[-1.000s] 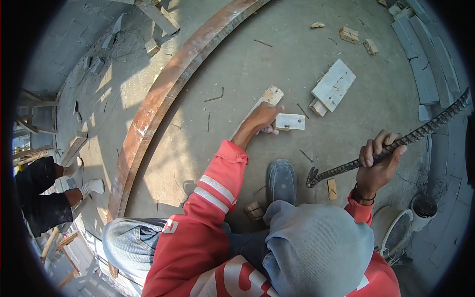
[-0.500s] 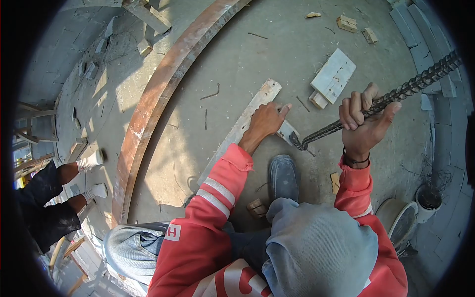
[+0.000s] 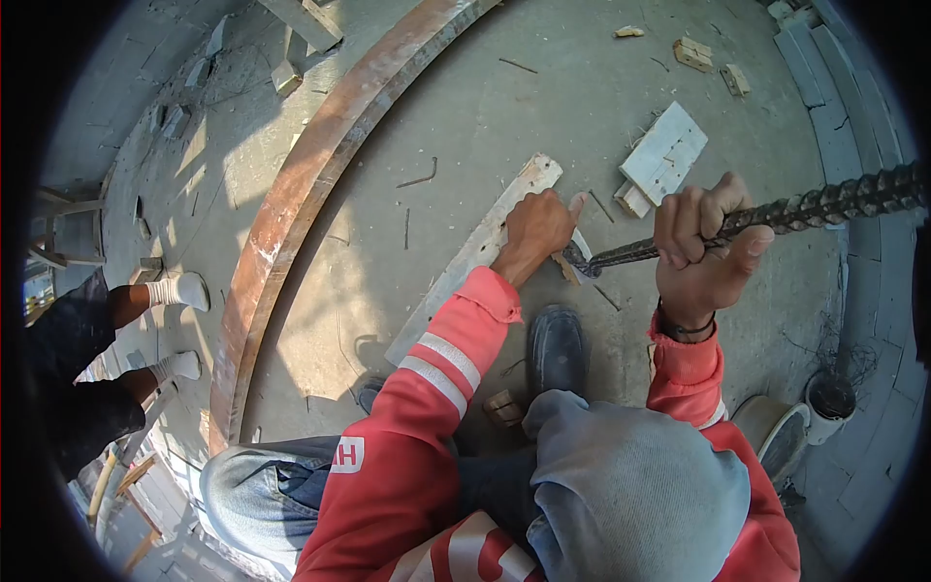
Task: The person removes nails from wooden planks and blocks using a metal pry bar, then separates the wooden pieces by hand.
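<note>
In my right hand (image 3: 700,254) is a ribbed steel bar (image 3: 834,202), gripped partway along and slanting up to the right. Its bent, hooked lower end meets a short piece of wood (image 3: 580,254), which stands tilted beside a long whitish board (image 3: 475,250). My left hand (image 3: 539,233) is closed at the short piece, knuckles up and thumb pointing away; the fingertips are hidden behind the hand. The long board lies flat on the concrete floor, nail holes or nails showing near its far end.
A curved, rust-coloured form (image 3: 291,204) arcs across the floor on the left. Loose nails and a stacked pair of boards (image 3: 666,150) lie ahead. Buckets (image 3: 829,403) stand at right by a block wall. Another person's legs (image 3: 126,339) show at left.
The short piece of wood has tipped up from the floor at the hooked end. My left hand has shifted slightly right, and the bar's upper end has swung lower and nearer.
</note>
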### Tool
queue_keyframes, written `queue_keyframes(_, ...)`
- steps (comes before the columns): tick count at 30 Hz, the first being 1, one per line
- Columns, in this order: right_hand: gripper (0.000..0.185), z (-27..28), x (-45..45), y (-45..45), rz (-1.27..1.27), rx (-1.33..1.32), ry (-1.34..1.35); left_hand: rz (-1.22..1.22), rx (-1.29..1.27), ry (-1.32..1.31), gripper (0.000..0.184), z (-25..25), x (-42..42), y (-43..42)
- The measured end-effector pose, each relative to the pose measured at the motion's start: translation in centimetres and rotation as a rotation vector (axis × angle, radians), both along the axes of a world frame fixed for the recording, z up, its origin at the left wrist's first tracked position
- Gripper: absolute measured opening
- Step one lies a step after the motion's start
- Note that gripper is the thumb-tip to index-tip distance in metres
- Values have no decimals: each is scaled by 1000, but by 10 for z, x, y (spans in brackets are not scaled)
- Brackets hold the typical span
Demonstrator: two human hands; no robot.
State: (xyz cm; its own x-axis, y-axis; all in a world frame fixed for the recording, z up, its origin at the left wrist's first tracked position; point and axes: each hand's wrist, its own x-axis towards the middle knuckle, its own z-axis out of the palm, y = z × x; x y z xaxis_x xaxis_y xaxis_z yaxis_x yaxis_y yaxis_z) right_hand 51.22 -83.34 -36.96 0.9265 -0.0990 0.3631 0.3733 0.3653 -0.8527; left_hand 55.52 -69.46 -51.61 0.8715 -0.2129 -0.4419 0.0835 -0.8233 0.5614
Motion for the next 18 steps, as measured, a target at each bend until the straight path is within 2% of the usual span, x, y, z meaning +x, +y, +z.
queue_keyframes(5,60,40,-37,-29,-52,-266,73,-105,-3,-241,58,8,-7,-6)
queue_keyframes(7,64,68,-44,-45,-90,-384,113,-202,-130,-481,53,-6,-8,-5)
queue_keyframes(9,67,88,-45,-60,-222,-856,90,-293,-132,-400,53,-4,-3,-6)
queue_keyframes(10,67,106,-50,-68,-229,-865,82,-376,-125,-318,54,-1,1,-6)
queue_keyframes(12,65,140,-65,-79,19,-1159,565,-434,-224,-319,52,-12,-1,-5)
queue_keyframes(13,65,147,-67,-82,10,-1167,563,-494,-314,-312,51,-11,-1,-3)
queue_keyframes(15,62,156,-70,-86,245,-939,829,-532,-358,-259,50,-13,3,7)
queue_keyframes(16,50,157,-74,-93,300,-830,856,-571,-391,-196,49,-14,5,10)
queue_keyframes(17,50,157,-81,-93,299,-833,859,-571,-395,-194,49,-14,6,9)
queue_keyframes(18,46,158,-87,-89,310,-617,857,-540,-336,-177,46,-14,6,6)
